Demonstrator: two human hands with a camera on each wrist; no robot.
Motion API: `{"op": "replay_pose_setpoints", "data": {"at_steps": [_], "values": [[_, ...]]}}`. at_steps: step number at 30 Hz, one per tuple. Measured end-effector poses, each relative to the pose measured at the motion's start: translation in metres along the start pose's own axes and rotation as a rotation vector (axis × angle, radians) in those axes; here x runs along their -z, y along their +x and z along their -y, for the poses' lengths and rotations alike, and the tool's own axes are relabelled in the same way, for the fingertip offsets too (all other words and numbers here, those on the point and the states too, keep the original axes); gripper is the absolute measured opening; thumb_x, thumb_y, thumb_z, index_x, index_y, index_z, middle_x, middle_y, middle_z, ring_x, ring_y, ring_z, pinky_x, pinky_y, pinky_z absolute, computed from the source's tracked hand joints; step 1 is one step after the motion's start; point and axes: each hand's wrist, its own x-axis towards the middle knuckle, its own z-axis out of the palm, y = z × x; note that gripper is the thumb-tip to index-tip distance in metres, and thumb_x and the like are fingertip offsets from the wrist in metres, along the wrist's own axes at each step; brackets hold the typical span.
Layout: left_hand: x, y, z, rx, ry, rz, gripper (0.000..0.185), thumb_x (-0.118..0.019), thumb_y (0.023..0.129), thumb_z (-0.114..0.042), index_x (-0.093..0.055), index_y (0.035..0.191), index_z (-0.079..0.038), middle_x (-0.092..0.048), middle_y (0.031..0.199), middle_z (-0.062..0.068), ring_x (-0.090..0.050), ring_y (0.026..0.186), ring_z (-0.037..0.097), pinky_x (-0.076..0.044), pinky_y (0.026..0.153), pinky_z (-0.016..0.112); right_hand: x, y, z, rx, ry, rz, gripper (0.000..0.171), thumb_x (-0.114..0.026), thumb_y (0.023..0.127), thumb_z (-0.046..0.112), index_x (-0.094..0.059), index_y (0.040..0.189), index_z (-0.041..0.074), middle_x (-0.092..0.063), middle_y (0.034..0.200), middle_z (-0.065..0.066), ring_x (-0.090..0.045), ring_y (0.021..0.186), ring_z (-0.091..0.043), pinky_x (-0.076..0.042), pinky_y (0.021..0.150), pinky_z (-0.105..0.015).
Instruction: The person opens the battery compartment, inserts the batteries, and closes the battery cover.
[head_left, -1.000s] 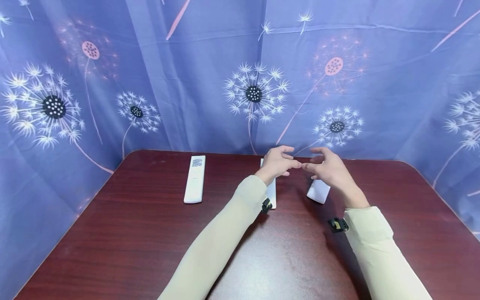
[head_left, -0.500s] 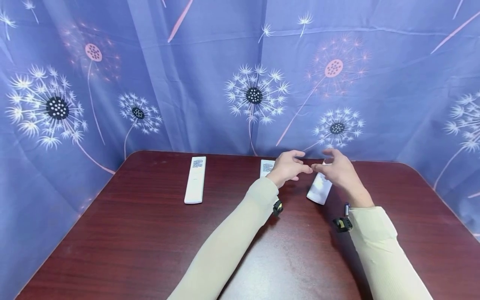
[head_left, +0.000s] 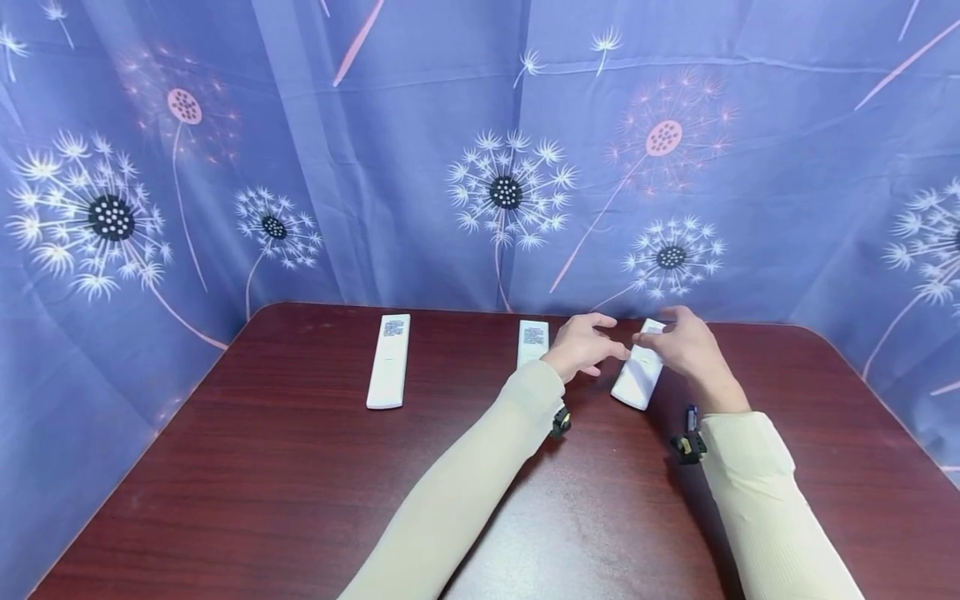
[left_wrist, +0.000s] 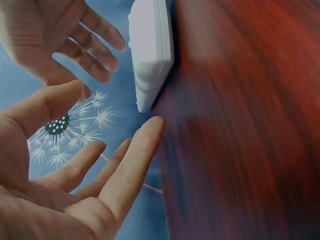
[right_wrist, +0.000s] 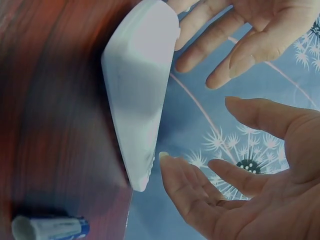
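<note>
Left hand (head_left: 585, 347) and right hand (head_left: 690, 350), half-spread, empty, flank the rightmost remote (head_left: 639, 380) near the far tabletop (head_left: 262, 467) edge, likely reaching; gripping calls for closing in.

Hands (head_left: 583, 344) (head_left: 686, 346) near rightmost white remote (head_left: 640, 375)

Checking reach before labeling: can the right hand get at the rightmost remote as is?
Likely yes. The right hand is open right beside the rightmost remote, which has nothing lying on it; the left hand, on its other side, seems to leave room.
</note>
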Motion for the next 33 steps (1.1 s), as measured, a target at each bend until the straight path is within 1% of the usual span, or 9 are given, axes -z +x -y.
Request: {"op": "replay_pose_setpoints", "data": {"at_steps": [3, 7, 10, 14, 16, 19, 24, 30, 33], "values": [[-0.004, 0.0, 0.0, 0.005, 0.003, -0.001, 0.054, -0.091, 0.081, -0.004, -0.075, 0.131, -0.016, -0.071, 0.097, -0.001, -0.072, 0.091, 0.015, -0.066, 0.072, 0.041, 0.001, 0.0, -0.003, -0.016, 0.03, 0.004, 0.081, -0.072, 0.099, 0.028, -0.033, 0.154, -0.017, -0.054, 0.138, -0.042, -0.06, 0.119, -0.052, -0.053, 0.099, -0.058], [-0.009, -0.001, 0.002, 0.007, -0.003, 0.006, 0.055, -0.091, 0.082, -0.004, -0.074, 0.134, -0.013, -0.07, 0.091, 0.001, -0.075, 0.095, 0.024, -0.066, 0.071, 0.041, 0.003, 0.0, -0.007, -0.042, 0.138, 0.028, 0.079, -0.071, 0.099, 0.019, -0.029, 0.154, -0.02, -0.052, 0.138, -0.043, -0.067, 0.107, -0.046, -0.063, 0.086, -0.046], [-0.012, -0.001, 0.003, 0.013, -0.019, 0.013, 0.057, -0.089, 0.083, -0.002, -0.072, 0.136, -0.01, -0.072, 0.091, 0.006, -0.076, 0.099, 0.032, -0.066, 0.07, 0.041, 0.005, 0.0, -0.011, -0.069, 0.219, 0.058, 0.08, -0.07, 0.1, 0.014, -0.024, 0.155, -0.021, -0.046, 0.142, -0.043, -0.064, 0.113, -0.046, -0.065, 0.081, -0.041], [-0.015, 0.0, 0.004, 0.026, -0.039, 0.025, 0.058, -0.088, 0.083, 0.001, -0.07, 0.137, -0.009, -0.074, 0.096, 0.013, -0.076, 0.1, 0.033, -0.066, 0.07, 0.041, 0.006, -0.001, -0.017, -0.1, 0.284, 0.102, 0.082, -0.068, 0.1, 0.012, -0.018, 0.158, -0.019, -0.037, 0.15, -0.044, -0.055, 0.127, -0.051, -0.065, 0.082, -0.042], [-0.017, 0.001, 0.004, 0.034, -0.048, 0.03, 0.058, -0.087, 0.083, 0.002, -0.07, 0.138, -0.008, -0.074, 0.098, 0.014, -0.076, 0.1, 0.033, -0.066, 0.071, 0.041, 0.006, -0.001, -0.02, -0.11, 0.302, 0.12, 0.083, -0.067, 0.101, 0.012, -0.016, 0.159, -0.018, -0.037, 0.15, -0.043, -0.053, 0.13, -0.052, -0.065, 0.083, -0.042], [-0.018, 0.001, 0.005, 0.038, -0.055, 0.033, 0.059, -0.087, 0.083, 0.004, -0.07, 0.138, -0.008, -0.074, 0.097, 0.014, -0.076, 0.101, 0.033, -0.066, 0.07, 0.041, 0.006, -0.001, -0.025, -0.12, 0.337, 0.147, 0.083, -0.067, 0.102, 0.011, -0.014, 0.159, -0.018, -0.043, 0.143, -0.041, -0.051, 0.13, -0.051, -0.065, 0.083, -0.043], [-0.02, 0.001, 0.005, 0.042, -0.057, 0.037, 0.059, -0.086, 0.083, 0.006, -0.07, 0.137, -0.009, -0.073, 0.093, 0.011, -0.076, 0.1, 0.031, -0.066, 0.071, 0.043, 0.006, -0.001, -0.031, -0.145, 0.405, 0.195, 0.083, -0.065, 0.103, 0.009, -0.01, 0.16, -0.017, -0.047, 0.135, -0.034, -0.054, 0.125, -0.046, -0.064, 0.086, -0.044], [-0.023, -0.001, 0.006, 0.032, -0.095, 0.091, 0.058, -0.082, 0.085, 0.01, -0.067, 0.138, -0.006, -0.067, 0.093, 0.009, -0.074, 0.098, 0.032, -0.066, 0.074, 0.046, 0.004, -0.001, -0.038, -0.158, 0.478, 0.251, 0.084, -0.066, 0.104, 0.009, -0.008, 0.161, -0.016, -0.053, 0.131, -0.025, -0.063, 0.113, -0.027, -0.063, 0.091, -0.044], [-0.024, 0.0, 0.007, 0.031, -0.111, 0.108, 0.058, -0.081, 0.085, 0.011, -0.066, 0.139, -0.004, -0.066, 0.094, 0.009, -0.073, 0.097, 0.031, -0.066, 0.074, 0.046, 0.004, -0.001, -0.04, -0.159, 0.479, 0.259, 0.085, -0.066, 0.104, 0.008, -0.008, 0.161, -0.015, -0.054, 0.131, -0.025, -0.064, 0.114, -0.027, -0.063, 0.091, -0.044]]}}
